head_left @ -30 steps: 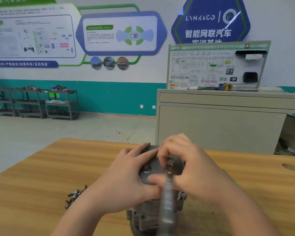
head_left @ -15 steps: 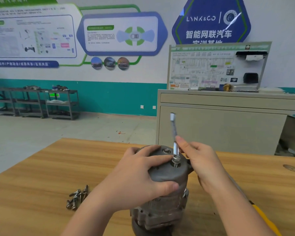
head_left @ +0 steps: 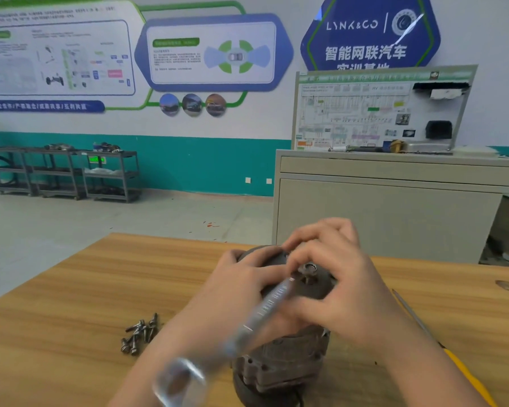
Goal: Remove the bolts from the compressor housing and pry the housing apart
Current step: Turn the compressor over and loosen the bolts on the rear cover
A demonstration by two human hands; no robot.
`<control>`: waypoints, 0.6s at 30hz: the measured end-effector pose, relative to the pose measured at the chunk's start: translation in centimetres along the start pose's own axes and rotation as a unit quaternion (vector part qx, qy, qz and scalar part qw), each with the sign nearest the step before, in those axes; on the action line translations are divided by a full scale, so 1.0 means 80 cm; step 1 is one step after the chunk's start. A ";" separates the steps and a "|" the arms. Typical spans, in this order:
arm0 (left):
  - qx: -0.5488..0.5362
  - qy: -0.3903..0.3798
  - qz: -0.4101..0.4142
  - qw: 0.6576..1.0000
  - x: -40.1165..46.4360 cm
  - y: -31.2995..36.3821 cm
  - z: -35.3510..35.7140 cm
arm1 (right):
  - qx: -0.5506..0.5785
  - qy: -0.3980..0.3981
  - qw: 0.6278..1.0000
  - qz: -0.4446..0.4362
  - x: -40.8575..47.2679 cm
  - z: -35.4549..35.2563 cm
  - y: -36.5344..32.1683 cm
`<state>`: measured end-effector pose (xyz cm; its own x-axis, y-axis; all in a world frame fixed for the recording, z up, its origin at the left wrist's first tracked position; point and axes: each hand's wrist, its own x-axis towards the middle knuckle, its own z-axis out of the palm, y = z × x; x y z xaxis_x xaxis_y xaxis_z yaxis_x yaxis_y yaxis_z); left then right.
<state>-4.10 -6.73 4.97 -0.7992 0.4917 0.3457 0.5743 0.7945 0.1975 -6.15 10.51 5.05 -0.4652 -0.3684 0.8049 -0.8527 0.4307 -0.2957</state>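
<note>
2 hands meet on the compressor housing (head_left: pixel 279 365), which stands upright on the wooden tabletop (head_left: pixel 71 289) at about 6 o'clock in the view. The left hand (head_left: pixel 241 292) wraps the housing's domed top from the 9 o'clock side, its grip closed around the metal. The right hand (head_left: pixel 344 286) comes in from 3 o'clock, fingers curled over the top of the dome beside a round fitting; its grip seems to hold the head end of a wrench (head_left: pixel 265 312), though blur keeps that from being certain. The wrench is a long silvery bar, smeared by motion, running from the dome down toward 7 o'clock, with its ring end large and out of focus near the lower edge.

A small heap of loose bolts (head_left: pixel 140 333) lies on the tabletop at 9 o'clock from the housing, apart from it. At 3 o'clock, a screwdriver (head_left: pixel 459 365) with a yellow handle lies along the tabletop, its thin shaft pointing away toward 12 o'clock.
</note>
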 end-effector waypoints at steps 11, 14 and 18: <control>-0.075 0.014 -0.096 0.993 0.000 0.004 0.009 | 0.235 0.309 0.886 0.252 -0.019 0.035 0.062; -0.060 0.026 -0.096 0.993 0.001 0.003 0.011 | 0.220 0.185 0.878 0.382 -0.005 0.027 0.064; -0.053 0.037 -0.090 0.994 0.001 0.003 0.013 | 0.255 0.062 0.887 0.380 0.008 0.012 0.045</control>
<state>-4.18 -6.15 4.11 -0.8776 0.3145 0.3618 0.4420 0.8231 0.3565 -9.73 11.04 3.98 -0.9491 -0.0238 0.3141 -0.3150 0.0757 -0.9461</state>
